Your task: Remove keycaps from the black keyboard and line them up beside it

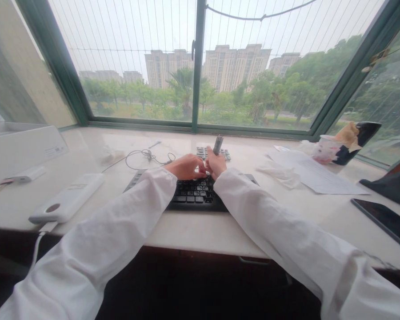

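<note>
Two hands meet above the black keyboard (pixel 193 193); I see the right hand (pixel 216 163) gripping a grey cylinder (pixel 218 145), the left hand (pixel 186 167) curled just beside it.

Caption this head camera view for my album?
Left hand and right hand gripping a grey stick over a black keyboard on a white desk by a window.

No wording can be read here. The small print on the pale label (pixel 55 152) of the flat white box (pixel 20 151), the white printed paper sheet (pixel 315 173), the sticker (pixel 77 186) on the white rounded power bank (pixel 66 198) and the key legends on the black keyboard (pixel 193 193) are all too small to make out.
</note>
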Tool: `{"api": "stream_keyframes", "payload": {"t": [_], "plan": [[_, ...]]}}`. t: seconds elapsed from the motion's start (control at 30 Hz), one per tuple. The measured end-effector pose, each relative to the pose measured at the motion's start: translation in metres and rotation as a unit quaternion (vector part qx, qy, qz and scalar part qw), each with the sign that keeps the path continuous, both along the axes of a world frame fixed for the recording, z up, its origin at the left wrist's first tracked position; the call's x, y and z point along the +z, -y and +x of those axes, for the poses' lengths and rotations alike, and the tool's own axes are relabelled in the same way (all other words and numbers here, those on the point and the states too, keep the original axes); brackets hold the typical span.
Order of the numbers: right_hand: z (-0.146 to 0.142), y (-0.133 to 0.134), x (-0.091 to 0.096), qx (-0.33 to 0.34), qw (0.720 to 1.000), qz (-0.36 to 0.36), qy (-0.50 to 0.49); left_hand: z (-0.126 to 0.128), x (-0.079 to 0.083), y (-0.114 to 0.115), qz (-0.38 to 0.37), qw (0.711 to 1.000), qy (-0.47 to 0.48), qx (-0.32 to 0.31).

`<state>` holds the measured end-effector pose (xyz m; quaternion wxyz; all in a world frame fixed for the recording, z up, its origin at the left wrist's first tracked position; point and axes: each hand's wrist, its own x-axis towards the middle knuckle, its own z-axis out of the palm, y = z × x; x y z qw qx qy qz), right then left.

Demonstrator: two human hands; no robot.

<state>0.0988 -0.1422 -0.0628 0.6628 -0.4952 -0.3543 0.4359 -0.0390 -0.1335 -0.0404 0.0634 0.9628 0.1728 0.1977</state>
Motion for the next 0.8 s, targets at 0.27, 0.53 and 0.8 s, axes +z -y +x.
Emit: {"api": "stream_keyframes", "payload": {"t": [0.27,0.53,0.8], "plan": [[-0.008,0.009,-0.007,-0.092,0.992,0.055,0.073,-0.003,-0.007,-0.004,-0.073,0.996,0.028,0.048],[-0.018,0.034,0.001,-0.097,0.931,0.166,0.31,-0.001,-0.014,-0.011,-0.051,0.997,0.038,0.047],[-0.005,0.039,0.016,-0.159,0.913,0.201,0.318,-0.001,-0.009,-0.004,-0.055,0.997,0.021,0.043]]}}
